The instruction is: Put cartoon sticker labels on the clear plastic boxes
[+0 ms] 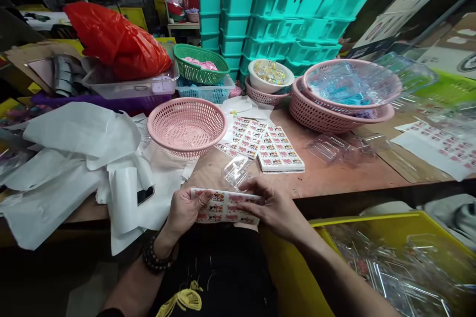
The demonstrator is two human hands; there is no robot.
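Note:
Over my lap, at the table's front edge, I hold a sticker sheet (219, 208) printed with rows of small pink and black pictures. My left hand (186, 208) pinches its left end, thumb on top. At the right end my right hand (273, 203) grips the sheet between thumb and fingers. Just beyond the sheet lies a clear plastic package (237, 171). Behind it sit a thick stack of sticker sheets (281, 151) and more loose sticker sheets (247, 134), partly overlapping.
An empty pink basket (188, 151) stands beyond my left hand, near crumpled white backing paper (82, 133). Pink baskets (320, 116) with clear packs stand at the back right. A yellow bin (372, 220) of clear plastic shells is at my right. Teal crates (275, 25) rise behind.

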